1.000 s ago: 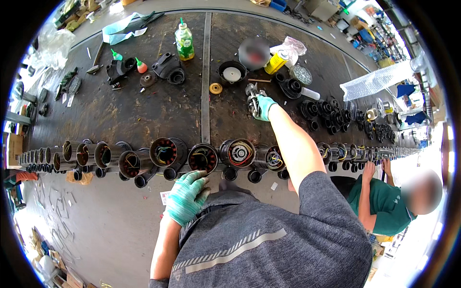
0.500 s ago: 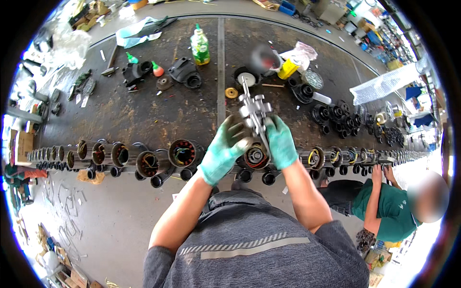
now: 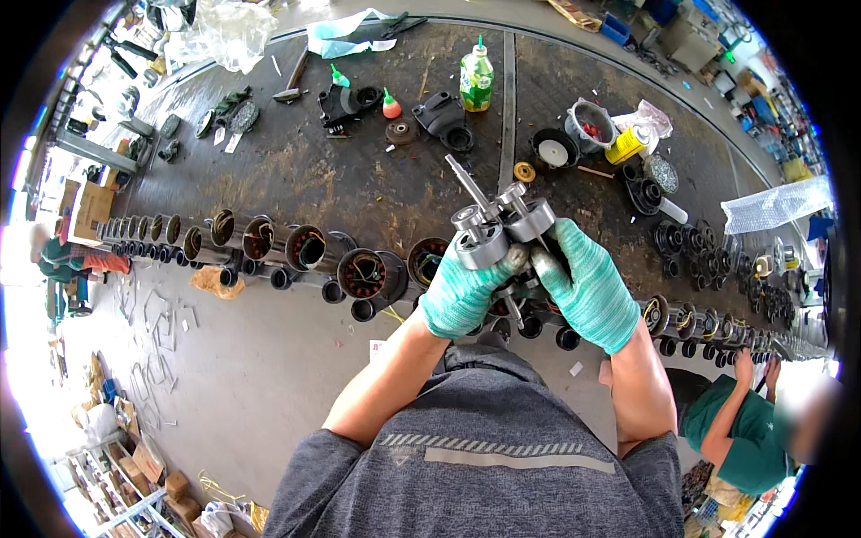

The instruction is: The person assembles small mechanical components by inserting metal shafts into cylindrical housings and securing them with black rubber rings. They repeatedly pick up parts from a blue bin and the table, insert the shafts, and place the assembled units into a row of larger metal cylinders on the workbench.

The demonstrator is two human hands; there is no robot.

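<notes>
My left hand (image 3: 466,296), in a teal knitted glove, is closed on a shiny metal shaft assembly (image 3: 482,242) with thick round collars and a long stepped shaft pointing away from me. My right hand (image 3: 596,287), gloved alike, grips the same metalwork from the right, thumb beside the left thumb. Whether it is one piece or two parts held together, I cannot tell. It hangs over the near edge of the dark workbench (image 3: 359,193), above a row of open black cylindrical housings (image 3: 366,272) with coloured wires inside. My hands hide some of these housings.
Beyond my hands lie a green bottle (image 3: 476,81), a black bowl (image 3: 554,149), a yellow can (image 3: 627,144), a brass ring (image 3: 524,171) and black castings (image 3: 442,119). More black parts (image 3: 668,238) cluster at right. A co-worker in green (image 3: 735,430) stands at the bench's right.
My left hand has gone from loose, spread fingers to a closed hold on the metal assembly. The assembly has tilted and come nearer. The whole view has shifted, so the bench appears further right.
</notes>
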